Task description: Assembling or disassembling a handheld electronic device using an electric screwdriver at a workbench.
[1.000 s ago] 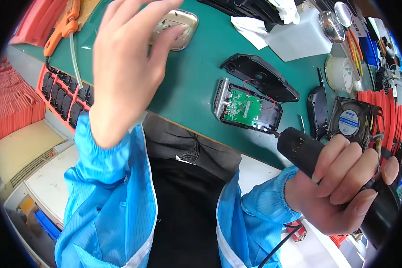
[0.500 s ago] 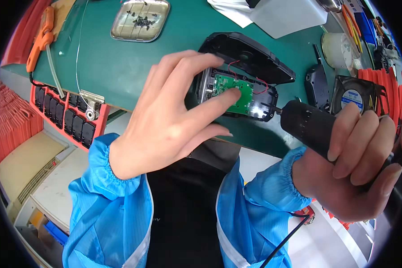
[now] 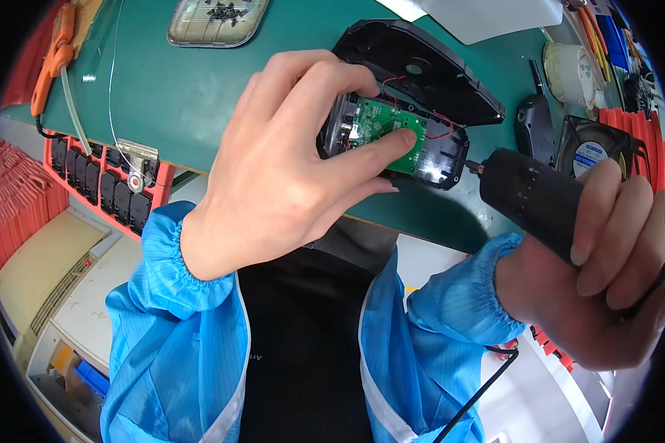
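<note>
My left hand (image 3: 273, 162) grips a small black device housing (image 3: 445, 168), its fingers around the left end. One fingertip presses on the green circuit board (image 3: 377, 114) inside; the palm and fingers hide part of both. Behind the housing leans its black cover (image 3: 440, 77), and thin red wires (image 3: 443, 127) run between the two halves. In my right hand (image 3: 617, 244) is a black electric screwdriver (image 3: 528, 192), fingers wrapped round its body. Its bit points left at the housing's right end; whether it touches I cannot tell.
A metal tray (image 3: 214, 33) of small black screws lies at the far left of the green table (image 3: 177, 96). An orange glue gun (image 3: 53, 63) is at the left edge, above a red rack (image 3: 103, 184) of black parts. At right are a tape roll (image 3: 567, 74) and a fan (image 3: 585, 148).
The view has shifted. Against the table, both hands, the housing and the screwdriver have moved somewhat right. The screwdriver's bit sits slightly farther from the housing's inside. Both grips are kept.
</note>
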Motion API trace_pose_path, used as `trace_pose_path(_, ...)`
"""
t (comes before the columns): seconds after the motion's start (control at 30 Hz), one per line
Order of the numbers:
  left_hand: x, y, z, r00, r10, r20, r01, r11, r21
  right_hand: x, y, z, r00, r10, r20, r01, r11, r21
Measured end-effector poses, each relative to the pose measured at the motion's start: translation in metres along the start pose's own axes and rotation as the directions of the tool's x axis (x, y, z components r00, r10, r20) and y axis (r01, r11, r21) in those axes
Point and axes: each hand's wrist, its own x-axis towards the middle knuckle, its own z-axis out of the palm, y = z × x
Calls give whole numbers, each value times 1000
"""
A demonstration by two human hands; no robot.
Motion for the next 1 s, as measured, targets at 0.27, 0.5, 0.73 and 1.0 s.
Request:
trace_pose_path(0.27,-1,1,-1,1000,-5,4,5,1000,19,7,11,6,1000,25,12,-24,999,-28)
trace_pose_path(0.5,-1,-1,1,1000,7,-22,-7,1000,2,17,28,19,999,44,26,-43,998,-51)
trace_pose_path(0.73,-3,-2,5,998,13,-59,-13,1000,-8,19,32,21,998,55,30,-54,998,-37)
trace_pose_path(1.0,-2,-2,3,999,4,-38,-4,1000,-6,20,34,15,998,35,58,-33,999,-30)
